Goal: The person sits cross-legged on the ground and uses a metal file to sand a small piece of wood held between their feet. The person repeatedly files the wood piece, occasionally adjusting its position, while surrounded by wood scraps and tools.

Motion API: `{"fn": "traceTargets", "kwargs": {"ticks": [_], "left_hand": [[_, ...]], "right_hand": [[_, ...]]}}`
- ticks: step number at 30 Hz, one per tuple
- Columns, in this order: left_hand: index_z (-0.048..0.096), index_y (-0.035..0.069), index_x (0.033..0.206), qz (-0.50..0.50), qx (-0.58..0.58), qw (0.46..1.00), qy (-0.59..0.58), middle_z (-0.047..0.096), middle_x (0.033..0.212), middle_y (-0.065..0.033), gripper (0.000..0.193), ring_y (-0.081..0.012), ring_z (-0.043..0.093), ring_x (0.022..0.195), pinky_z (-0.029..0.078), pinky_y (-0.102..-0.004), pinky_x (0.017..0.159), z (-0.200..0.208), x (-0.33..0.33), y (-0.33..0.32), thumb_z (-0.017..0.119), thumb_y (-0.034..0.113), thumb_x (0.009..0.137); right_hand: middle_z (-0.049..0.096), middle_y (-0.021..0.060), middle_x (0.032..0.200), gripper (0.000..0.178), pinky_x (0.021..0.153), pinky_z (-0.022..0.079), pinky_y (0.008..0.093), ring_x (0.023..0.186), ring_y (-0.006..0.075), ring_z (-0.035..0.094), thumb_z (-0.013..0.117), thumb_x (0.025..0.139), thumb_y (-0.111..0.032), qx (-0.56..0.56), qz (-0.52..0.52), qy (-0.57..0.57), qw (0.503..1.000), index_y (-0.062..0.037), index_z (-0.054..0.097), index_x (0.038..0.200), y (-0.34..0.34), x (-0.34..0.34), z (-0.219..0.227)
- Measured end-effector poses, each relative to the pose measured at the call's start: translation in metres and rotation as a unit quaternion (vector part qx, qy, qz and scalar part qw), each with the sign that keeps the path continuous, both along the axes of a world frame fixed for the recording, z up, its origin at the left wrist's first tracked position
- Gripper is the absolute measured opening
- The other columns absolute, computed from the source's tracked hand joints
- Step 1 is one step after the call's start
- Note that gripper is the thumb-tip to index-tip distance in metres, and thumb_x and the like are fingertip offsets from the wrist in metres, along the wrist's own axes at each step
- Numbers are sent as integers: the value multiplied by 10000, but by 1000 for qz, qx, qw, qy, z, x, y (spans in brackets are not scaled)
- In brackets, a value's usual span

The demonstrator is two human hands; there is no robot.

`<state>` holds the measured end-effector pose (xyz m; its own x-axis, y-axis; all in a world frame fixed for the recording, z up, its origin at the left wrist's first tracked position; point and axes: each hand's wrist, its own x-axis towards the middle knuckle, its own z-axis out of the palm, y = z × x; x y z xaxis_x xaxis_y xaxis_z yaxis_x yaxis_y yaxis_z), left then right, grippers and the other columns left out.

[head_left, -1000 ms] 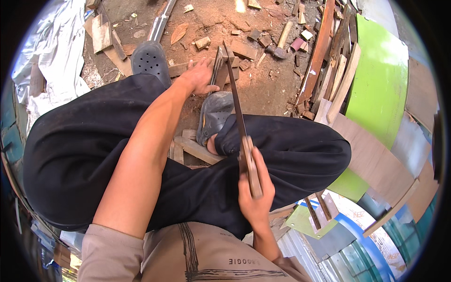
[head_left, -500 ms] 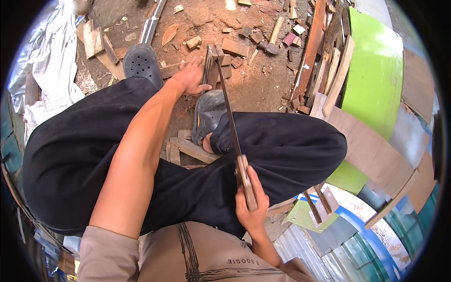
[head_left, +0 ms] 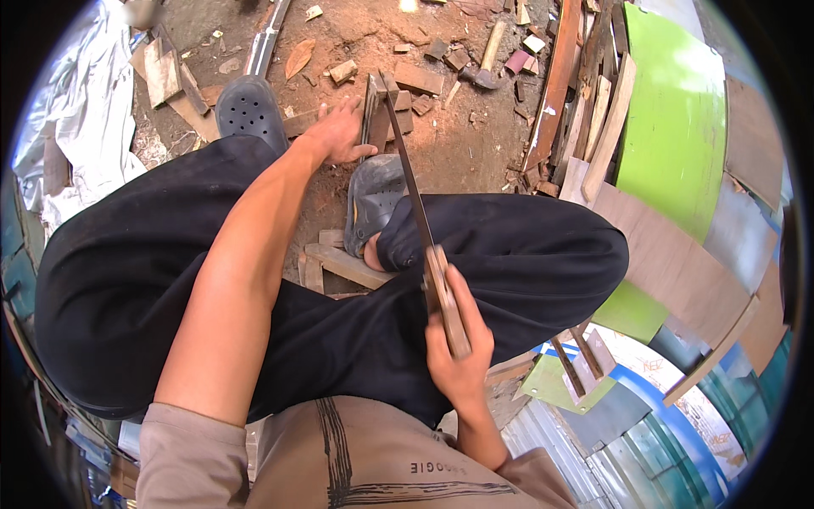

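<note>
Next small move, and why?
Probably a short, steady stroke of the saw: the right hand grips its handle end, its far end appears to meet the wood piece, and the left hand lies beside that wood, clear of the saw.

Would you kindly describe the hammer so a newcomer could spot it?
From the large green panel at right, go left past the reddish-brown board. Among the wood scraps there, the hammer alone has a dark head on a pale handle.
</note>
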<state>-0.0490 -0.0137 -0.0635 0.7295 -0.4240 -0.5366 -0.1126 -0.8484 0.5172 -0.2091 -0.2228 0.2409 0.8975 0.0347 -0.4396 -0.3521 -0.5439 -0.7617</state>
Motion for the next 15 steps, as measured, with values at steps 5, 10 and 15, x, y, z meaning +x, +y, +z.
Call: {"fn": "traceTargets", "kwargs": {"ticks": [5,10,15], "left_hand": [[347,-116,1490,17,-22,1000,0,198,1637,-295,980,-446,195,1530,203,-679,1204,8,-3,-3,659,605,903],[337,-73,1518,-9,-15,1000,-8,187,1644,-291,963,-436,176,1539,203,-671,1210,12,7,-6,632,620,918],[242,-92,1548,-9,17,999,25,156,1653,-279,1003,-421,137,1550,184,-675,1218,8,-1,-4,623,599,929]], "right_hand": [[651,210,1346,545,1033,471,318,1226,240,640,541,873,64,3,3,-64,998,57,543,1418,15,44,-53],[668,204,1316,519,1006,475,304,1185,230,652,549,884,24,37,-31,-93,995,53,555,1402,45,106,-108],[632,214,1370,536,1064,463,337,1264,249,620,520,897,94,-7,-2,-12,1000,68,523,1432,-7,-10,-6]]}}
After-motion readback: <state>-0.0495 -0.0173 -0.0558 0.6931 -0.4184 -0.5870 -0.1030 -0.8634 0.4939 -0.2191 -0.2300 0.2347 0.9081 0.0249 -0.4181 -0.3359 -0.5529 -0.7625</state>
